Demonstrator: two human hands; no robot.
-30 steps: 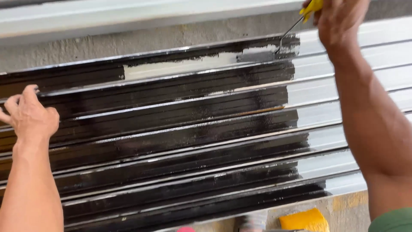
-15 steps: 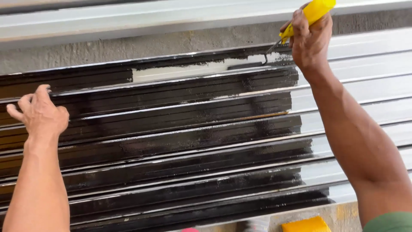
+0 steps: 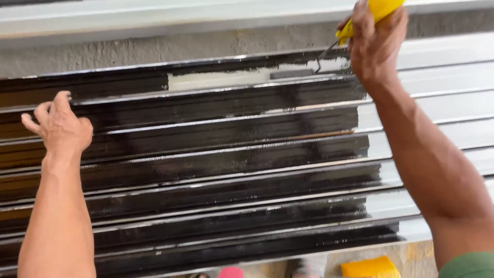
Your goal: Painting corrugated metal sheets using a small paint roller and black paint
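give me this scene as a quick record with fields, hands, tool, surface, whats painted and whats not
left hand: left hand rests on the black-painted part of the slats, holding nothing
right hand: right hand grips a yellow-handled roller
tool contact: roller head lies on the top slat
surface: row of long metal slats side by side
painted: wet black paint over the left and middle
unpainted: pale patch on the top slat and the right ends
behind: rough concrete ledge
below: yellow object, partly cut off
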